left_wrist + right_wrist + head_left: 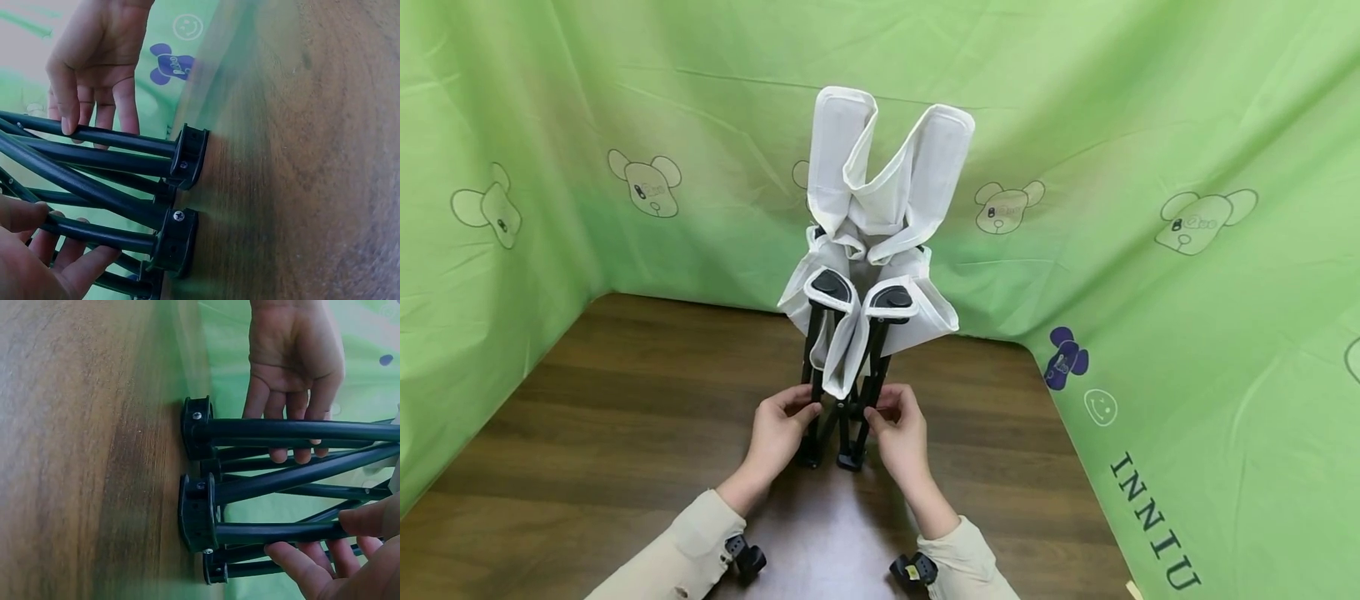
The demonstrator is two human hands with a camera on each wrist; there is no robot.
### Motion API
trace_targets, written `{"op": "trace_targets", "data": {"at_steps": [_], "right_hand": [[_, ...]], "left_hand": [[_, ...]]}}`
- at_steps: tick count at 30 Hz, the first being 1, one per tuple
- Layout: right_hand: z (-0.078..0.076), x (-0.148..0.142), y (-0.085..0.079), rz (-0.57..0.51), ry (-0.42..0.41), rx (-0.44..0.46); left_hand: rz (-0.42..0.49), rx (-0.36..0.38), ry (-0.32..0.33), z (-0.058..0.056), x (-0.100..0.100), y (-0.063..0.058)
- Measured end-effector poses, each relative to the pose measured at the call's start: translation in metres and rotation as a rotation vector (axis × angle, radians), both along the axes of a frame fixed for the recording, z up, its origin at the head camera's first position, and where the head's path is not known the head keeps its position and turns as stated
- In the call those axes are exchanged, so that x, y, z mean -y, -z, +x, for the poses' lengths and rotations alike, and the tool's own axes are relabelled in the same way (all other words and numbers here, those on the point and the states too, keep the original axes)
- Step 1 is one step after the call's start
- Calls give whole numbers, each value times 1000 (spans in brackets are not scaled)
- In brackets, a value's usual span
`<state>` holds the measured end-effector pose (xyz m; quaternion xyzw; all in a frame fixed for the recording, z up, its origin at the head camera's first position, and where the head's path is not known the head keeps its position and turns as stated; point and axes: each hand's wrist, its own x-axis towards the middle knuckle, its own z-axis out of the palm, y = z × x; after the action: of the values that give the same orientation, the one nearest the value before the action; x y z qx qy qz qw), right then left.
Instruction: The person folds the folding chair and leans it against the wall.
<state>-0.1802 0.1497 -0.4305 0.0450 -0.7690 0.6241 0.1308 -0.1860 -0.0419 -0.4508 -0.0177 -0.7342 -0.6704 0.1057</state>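
Note:
A small folding chair stands partly folded on the table, its white fabric [887, 200] bunched between the frame's sides and its black tube legs drawn close together. My left hand [778, 432] grips the left front leg low down, thumb in front and fingers behind. On the other side my right hand [901, 433] holds the right front leg between thumb and fingers. The left wrist view shows a leg tube [112, 235] between the left thumb and fingers. In the right wrist view, another tube [281, 532] lies in the right hand's grasp. Black plastic feet [199, 515] touch the table.
A brown wood-grain table [647, 417] lies under the chair. Green cloth [1075, 100] printed with bear heads hangs behind and along both sides. Black wrist cameras [747, 558] sit at both sleeve cuffs.

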Motion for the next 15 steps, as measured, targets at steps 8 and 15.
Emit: {"op": "trace_targets", "data": {"at_steps": [8,15], "right_hand": [[13,10,-25,-6,6,4],[-4,13,-3,-23,15,-11]], "left_hand": [[22,26,-16,-1,1,0],[32,17,-40,-4,3,-1]]}}
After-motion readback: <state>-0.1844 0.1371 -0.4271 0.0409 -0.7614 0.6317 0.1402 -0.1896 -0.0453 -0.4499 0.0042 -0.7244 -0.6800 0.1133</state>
